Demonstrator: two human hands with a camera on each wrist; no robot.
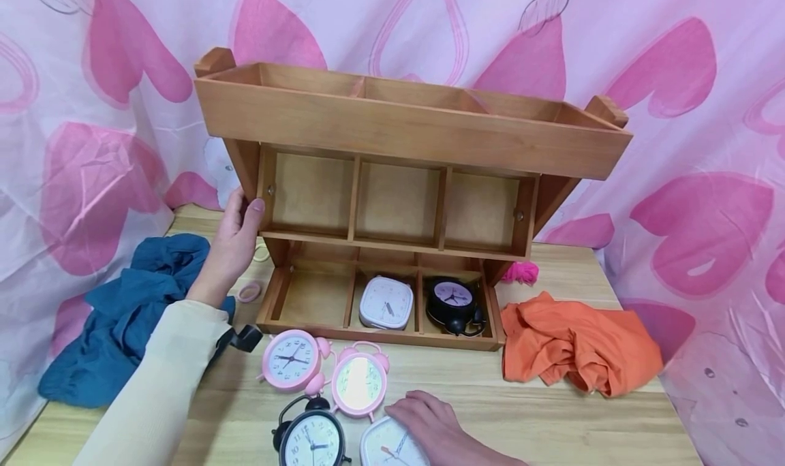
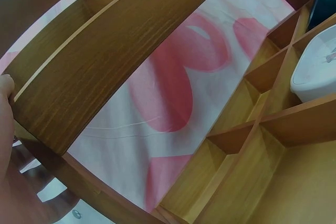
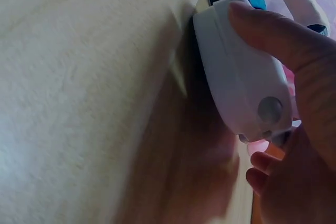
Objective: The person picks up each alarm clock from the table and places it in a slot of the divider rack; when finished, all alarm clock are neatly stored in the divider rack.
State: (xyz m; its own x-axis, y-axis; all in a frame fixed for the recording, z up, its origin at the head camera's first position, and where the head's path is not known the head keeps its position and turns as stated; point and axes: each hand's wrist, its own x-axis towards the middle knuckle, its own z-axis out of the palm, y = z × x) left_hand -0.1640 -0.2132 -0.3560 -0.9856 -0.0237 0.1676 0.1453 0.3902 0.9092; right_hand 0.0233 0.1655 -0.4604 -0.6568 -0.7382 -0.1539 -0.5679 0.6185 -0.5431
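1. The left hand (image 1: 229, 248) grips the left side of the wooden rack (image 1: 405, 125), thumb in front and fingers behind, partly closed.
2. The right hand (image 1: 432, 425) is curled round the white clock (image 1: 389, 445), thumb on its side, at the front of the table; whether the clock touches the wood I cannot tell. Its dial markings are too faint to read.
3. Just left of it lies the black clock (image 1: 313, 442), hour numerals ringing its pale dial.
4. Behind these lie the left pink clock (image 1: 291, 360), numerals turned so its bells point right, and the right pink clock (image 1: 359, 384), its dial partly washed out by glare.
5. In the rack's bottom tier, a second white clock (image 1: 385, 302) sits in the middle compartment and a purple-faced clock (image 1: 454, 293) in the right one; any lettering on them is too small to read.
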